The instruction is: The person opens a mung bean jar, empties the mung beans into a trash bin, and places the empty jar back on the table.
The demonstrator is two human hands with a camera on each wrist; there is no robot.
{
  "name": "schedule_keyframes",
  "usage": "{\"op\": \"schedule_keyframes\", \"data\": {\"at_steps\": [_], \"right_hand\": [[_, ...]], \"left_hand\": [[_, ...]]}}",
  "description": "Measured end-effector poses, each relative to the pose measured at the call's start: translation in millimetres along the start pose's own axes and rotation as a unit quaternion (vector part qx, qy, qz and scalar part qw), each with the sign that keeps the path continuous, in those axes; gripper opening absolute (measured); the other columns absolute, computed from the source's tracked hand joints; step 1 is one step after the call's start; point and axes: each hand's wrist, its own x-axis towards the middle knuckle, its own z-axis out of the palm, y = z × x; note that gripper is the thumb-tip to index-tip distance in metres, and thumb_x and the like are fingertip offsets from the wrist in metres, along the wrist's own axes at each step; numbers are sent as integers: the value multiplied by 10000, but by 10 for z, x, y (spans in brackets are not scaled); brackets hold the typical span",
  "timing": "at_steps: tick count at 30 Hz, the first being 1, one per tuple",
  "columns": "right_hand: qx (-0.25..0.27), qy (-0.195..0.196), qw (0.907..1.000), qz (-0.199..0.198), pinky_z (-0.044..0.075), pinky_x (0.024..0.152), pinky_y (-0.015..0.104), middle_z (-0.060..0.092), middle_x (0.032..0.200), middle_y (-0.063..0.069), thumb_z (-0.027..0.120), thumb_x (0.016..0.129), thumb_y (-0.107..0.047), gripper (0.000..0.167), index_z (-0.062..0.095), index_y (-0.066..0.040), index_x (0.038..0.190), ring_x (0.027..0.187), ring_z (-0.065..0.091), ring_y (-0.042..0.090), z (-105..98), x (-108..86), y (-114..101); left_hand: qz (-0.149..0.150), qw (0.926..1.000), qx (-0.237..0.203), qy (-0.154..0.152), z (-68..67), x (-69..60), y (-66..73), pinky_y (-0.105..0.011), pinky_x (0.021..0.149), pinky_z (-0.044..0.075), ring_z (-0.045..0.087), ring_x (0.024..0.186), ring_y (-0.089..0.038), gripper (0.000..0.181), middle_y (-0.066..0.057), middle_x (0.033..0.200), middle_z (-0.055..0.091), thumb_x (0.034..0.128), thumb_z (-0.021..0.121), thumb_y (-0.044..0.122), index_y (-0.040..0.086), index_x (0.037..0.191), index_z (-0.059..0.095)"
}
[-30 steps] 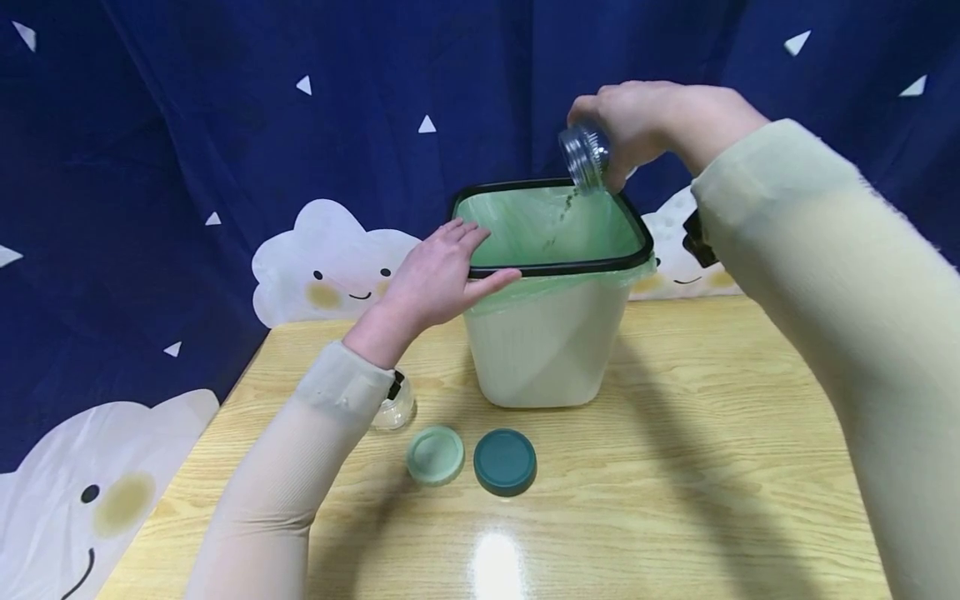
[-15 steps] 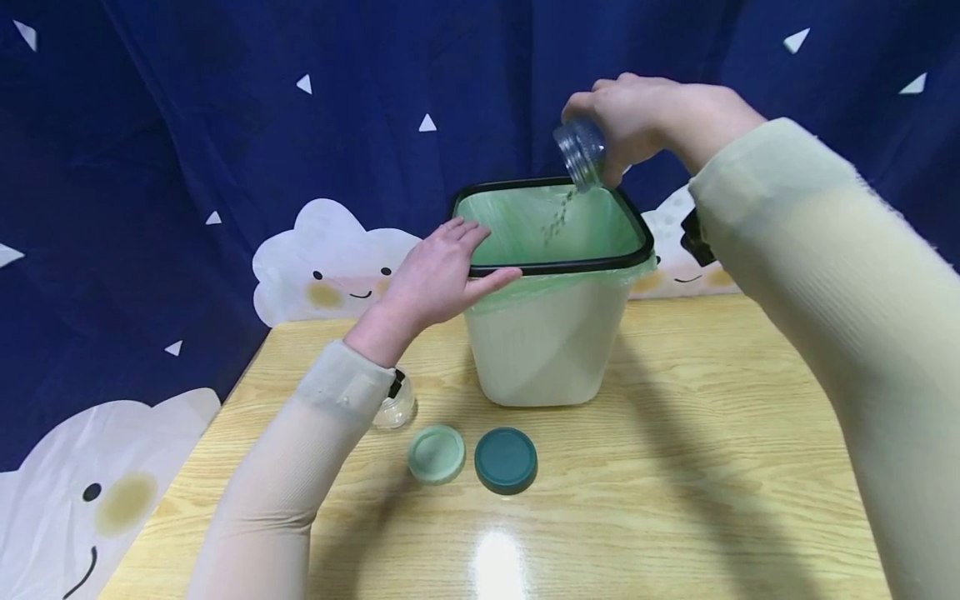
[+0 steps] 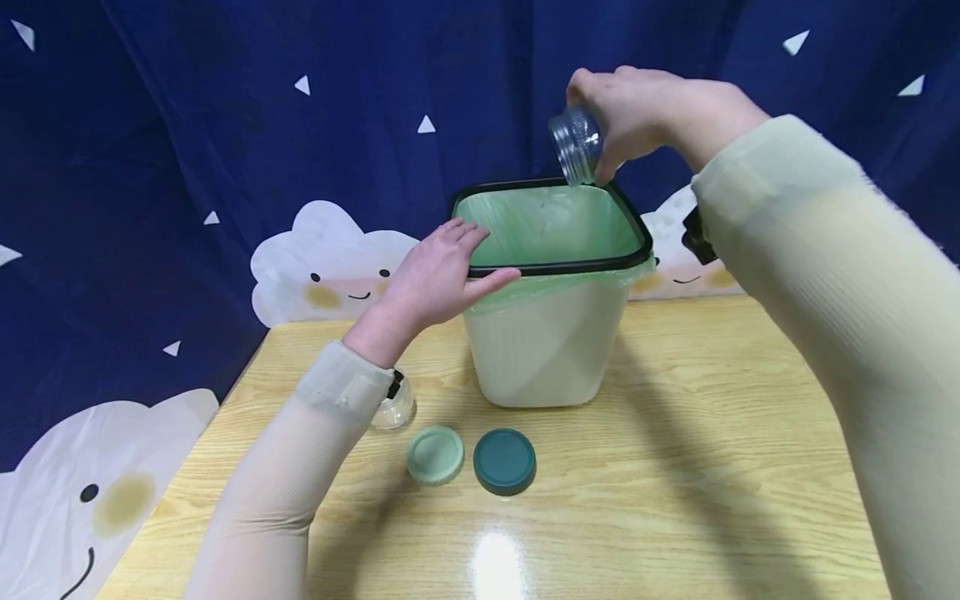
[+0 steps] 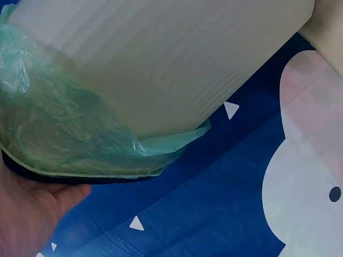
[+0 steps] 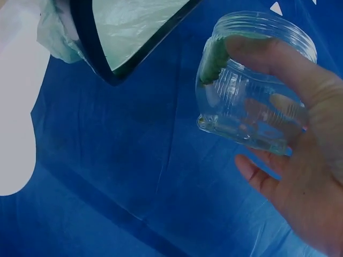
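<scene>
My right hand (image 3: 648,112) grips a clear glass jar (image 3: 574,150) above the back right of a white trash bin (image 3: 547,354). The jar is tilted, its threaded mouth towards the bin. A green patch shows through the glass (image 5: 214,61) near the neck in the right wrist view; I cannot tell what it is. A green bin bag (image 3: 517,225) lines the bin and folds over outside, under a black rim (image 3: 570,267). My left hand (image 3: 442,275) rests at the rim's left front corner, fingers extended over it and thumb along the front.
On the wooden table (image 3: 675,467) lie a pale green lid (image 3: 436,455) and a dark teal lid (image 3: 505,461). Another clear glass jar (image 3: 395,408) stands behind them, partly hidden by my left sleeve. A blue curtain (image 3: 375,100) with white clouds hangs behind the table.
The small dark bits that were falling from the jar into the bin are no longer seen in the air. My right hand has risen slightly and tipped the jar differently. My left hand stays put.
</scene>
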Motion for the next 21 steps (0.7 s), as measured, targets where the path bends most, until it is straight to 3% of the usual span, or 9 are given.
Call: {"op": "schedule_keyframes", "data": {"at_steps": [12,21], "right_hand": [[132,-132,9998,-121,346,992,636,427,1314,281,866,685,-116,925,309,-31,1419,1171,388,439,48,2,-5],[-250,44,9997,-60,343,998,637,418,1302,288,865,642,-63,932,321,-10,1397,1175,353,462,-4,-18,-2]], "left_hand": [[-11,10000,28,-25,0,10,-3,-411,1121,280,353,1372,-313,799,-169,1415,485,915,477,659,12,1382,509],[34,10000,-1,71,-5,-2,6,-410,1118,287,364,1364,-317,795,-168,1403,497,910,490,656,10,1373,517]]}}
